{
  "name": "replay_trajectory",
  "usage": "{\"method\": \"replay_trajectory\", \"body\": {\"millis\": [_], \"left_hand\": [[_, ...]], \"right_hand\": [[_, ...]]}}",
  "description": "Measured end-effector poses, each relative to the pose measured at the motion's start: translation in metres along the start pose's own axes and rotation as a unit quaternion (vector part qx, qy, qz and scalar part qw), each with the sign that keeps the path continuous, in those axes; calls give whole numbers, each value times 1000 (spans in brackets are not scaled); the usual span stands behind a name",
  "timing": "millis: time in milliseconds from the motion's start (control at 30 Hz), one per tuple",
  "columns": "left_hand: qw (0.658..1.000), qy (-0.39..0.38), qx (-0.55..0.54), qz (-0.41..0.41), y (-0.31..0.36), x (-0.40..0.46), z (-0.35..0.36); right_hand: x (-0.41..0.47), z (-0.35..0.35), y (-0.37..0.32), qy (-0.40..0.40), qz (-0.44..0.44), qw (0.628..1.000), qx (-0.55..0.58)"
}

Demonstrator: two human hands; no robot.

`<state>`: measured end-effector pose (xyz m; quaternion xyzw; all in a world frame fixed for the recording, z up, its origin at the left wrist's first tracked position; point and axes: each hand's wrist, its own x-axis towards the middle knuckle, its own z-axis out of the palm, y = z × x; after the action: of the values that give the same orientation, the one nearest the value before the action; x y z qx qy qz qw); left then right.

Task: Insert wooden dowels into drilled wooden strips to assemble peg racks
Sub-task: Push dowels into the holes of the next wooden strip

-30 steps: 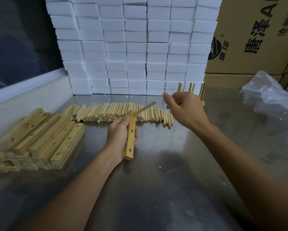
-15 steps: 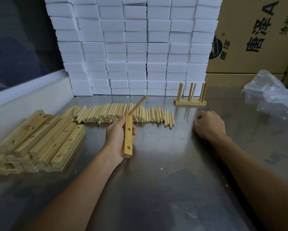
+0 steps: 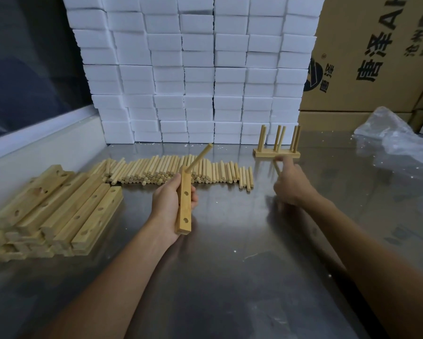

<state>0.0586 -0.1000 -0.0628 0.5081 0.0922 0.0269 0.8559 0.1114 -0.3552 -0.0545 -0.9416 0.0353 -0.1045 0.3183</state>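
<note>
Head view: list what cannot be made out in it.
- Right hand: motion-blurred; whether its fingers hold a dowel is unclear.
- Strip pile: left end blurred, cut off by the frame edge.
- Held strip: far side hidden by the left hand.

Left hand (image 3: 172,204) gripping drilled strip (image 3: 184,206) with one dowel (image 3: 199,157) inserted, right hand (image 3: 291,184) blurred near finished rack (image 3: 276,152)
</note>
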Motion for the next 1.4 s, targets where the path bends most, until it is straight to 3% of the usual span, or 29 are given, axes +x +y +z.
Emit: {"method": "replay_trajectory", "body": {"millis": [200, 400, 600, 800, 1033, 1167, 1267, 1400], "left_hand": [[1000, 2, -1, -1, 2, -2, 1], [1000, 4, 0, 5, 2, -3, 2], [1000, 4, -2, 10, 1, -3, 3], [1000, 6, 4, 10, 1, -2, 2], [1000, 5, -7, 4, 1, -3, 1], [1000, 9, -9, 3, 2, -2, 1], [1000, 18, -17, 2, 1, -1, 2], [999, 22, -43, 4, 0, 0, 5]], "right_hand": [[-17, 16, -32, 40, -133, 988, 73], [-36, 32, -49, 93, -225, 970, 7], [-53, 36, -64, 160, -259, 951, 53], [-61, 44, -67, 122, -302, 941, 97], [-60, 43, -71, 56, -180, 934, 302], [-61, 36, -75, 5, -103, 893, 438], [-62, 35, -77, -48, -35, 837, 543], [-62, 38, -77, -94, 10, 800, 592]]}}
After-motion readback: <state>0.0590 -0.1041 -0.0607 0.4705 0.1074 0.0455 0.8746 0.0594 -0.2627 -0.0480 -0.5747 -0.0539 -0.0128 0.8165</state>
